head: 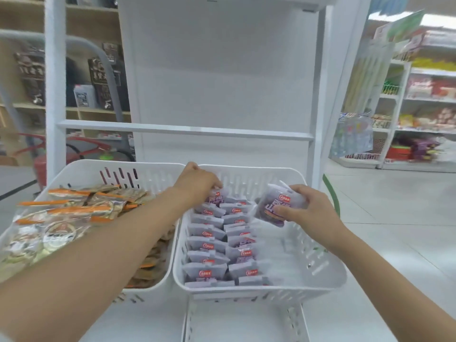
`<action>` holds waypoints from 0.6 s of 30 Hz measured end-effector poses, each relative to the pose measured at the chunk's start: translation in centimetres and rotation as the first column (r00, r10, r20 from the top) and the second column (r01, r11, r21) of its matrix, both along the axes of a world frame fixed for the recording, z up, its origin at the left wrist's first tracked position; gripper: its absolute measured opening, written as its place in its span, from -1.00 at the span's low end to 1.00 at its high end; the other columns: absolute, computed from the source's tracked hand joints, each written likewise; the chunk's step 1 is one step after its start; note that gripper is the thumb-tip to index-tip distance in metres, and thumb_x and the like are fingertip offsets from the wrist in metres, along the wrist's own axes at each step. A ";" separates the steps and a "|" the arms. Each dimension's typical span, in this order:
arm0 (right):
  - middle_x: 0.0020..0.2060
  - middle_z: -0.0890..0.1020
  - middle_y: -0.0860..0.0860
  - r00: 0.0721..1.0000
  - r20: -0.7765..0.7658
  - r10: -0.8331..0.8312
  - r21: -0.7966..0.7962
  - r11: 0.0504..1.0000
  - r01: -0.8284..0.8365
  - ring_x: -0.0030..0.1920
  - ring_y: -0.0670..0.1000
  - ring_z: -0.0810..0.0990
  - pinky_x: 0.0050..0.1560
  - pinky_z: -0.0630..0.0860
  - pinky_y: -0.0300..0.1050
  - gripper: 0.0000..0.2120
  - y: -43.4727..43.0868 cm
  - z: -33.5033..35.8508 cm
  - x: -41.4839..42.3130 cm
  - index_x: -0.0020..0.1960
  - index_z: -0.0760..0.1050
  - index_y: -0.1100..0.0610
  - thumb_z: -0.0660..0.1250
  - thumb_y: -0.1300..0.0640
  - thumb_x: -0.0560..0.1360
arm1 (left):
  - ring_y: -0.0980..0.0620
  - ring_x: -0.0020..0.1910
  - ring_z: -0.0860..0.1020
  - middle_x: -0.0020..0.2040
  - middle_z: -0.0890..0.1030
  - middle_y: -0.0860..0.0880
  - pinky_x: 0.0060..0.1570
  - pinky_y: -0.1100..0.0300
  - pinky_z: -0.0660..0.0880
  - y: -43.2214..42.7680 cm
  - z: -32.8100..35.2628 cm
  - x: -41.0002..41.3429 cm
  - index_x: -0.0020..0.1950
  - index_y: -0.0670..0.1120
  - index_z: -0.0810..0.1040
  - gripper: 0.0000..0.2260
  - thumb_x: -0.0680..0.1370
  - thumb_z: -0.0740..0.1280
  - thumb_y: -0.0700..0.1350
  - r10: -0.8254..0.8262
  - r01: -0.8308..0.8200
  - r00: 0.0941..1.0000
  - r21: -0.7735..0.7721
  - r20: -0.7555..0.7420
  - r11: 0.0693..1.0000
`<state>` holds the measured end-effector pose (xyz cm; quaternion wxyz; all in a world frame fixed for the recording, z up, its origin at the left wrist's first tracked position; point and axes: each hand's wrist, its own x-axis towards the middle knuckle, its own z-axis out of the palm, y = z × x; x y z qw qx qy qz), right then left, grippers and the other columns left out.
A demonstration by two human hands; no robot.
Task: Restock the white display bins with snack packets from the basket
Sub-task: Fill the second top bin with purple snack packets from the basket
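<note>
The right white bin (320,270) has two rows of purple snack packets (217,245) along its left side; its right side lies bare, straight below my right hand (306,208). That hand pinches one purple packet (276,206), tilted. My left hand (197,183), fingers curled, presses the far packets, farther from the gap.

- Bright, even store light falls from overhead; a ceiling lamp (436,21) glares white at the upper right.
- The white back panel (222,70) is nearly washed out, with only soft grey shading.
- Shadows are faint, even inside the right white bin (320,270).
- Shelves (429,99) right of the panel and dark bags (103,77) left of it are smeared and soft.
- Uprights bow outward near the frame edges, a wide-angle bend.
</note>
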<state>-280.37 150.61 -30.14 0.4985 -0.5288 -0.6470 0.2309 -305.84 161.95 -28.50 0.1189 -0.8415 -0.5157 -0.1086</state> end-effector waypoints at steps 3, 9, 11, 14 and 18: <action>-0.24 0.67 -0.03 0.999 0.024 -0.028 0.016 1.000 0.027 -0.27 -0.08 0.61 -0.26 0.47 -0.33 -0.78 0.5 -0.3 0.2 -0.03 0.59 0.09 0.54 0.23 0.36 | 0.07 0.23 0.50 0.24 0.60 0.15 0.27 0.18 0.10 0.0 1.6 -0.5 0.24 0.12 0.61 -0.73 0.61 0.30 -0.15 -0.009 0.009 1.000 0.016 0.000 1.000; -0.22 0.65 -0.02 0.999 -0.034 -0.033 0.064 0.997 0.035 -0.30 -0.18 0.58 -0.25 0.43 -0.40 -0.76 1.2 0.2 -1.6 0.03 0.57 0.14 0.51 0.27 0.39 | 0.11 0.38 0.38 0.34 0.52 0.19 0.46 -0.09 -0.25 -1.5 0.8 0.1 0.33 0.25 0.49 -0.65 0.66 0.11 -0.11 0.007 -0.055 0.976 -0.218 -0.216 0.974; -0.19 0.66 0.00 0.996 -0.079 -0.031 0.094 0.995 0.039 -0.29 -0.19 0.58 -0.26 0.43 -0.43 -0.74 1.4 0.7 -2.4 0.06 0.57 0.16 0.50 0.28 0.40 | 0.07 0.48 0.27 0.45 0.42 0.11 0.50 -0.02 -0.22 -2.0 0.6 -0.8 0.43 0.17 0.41 -0.62 0.65 0.16 -0.12 0.003 -0.011 0.999 -0.159 -0.052 0.987; -0.19 0.65 -0.06 0.996 -0.071 -0.056 0.155 0.986 0.067 -0.28 -0.21 0.57 -0.24 0.44 -0.40 -0.71 2.6 1.9 -3.5 0.04 0.52 0.05 0.52 0.24 0.39 | -0.02 0.44 0.34 0.41 0.47 0.03 0.50 0.03 0.02 -2.6 0.7 -2.5 0.45 0.07 0.41 -0.60 0.61 0.28 -0.12 -0.078 0.058 0.930 0.066 0.359 0.996; -0.15 0.58 -0.06 0.999 0.054 -0.003 0.179 0.984 -0.006 -0.24 -0.15 0.51 -0.19 0.41 -0.32 -0.65 5.8 3.8 -6.6 0.06 0.48 0.10 0.54 0.26 0.36 | 0.10 0.29 0.44 0.31 0.50 0.05 0.25 0.24 0.32 -2.1 2.6 -1.6 0.52 0.04 0.31 -0.44 0.55 0.39 -0.22 -0.168 0.274 0.687 -0.038 0.707 0.961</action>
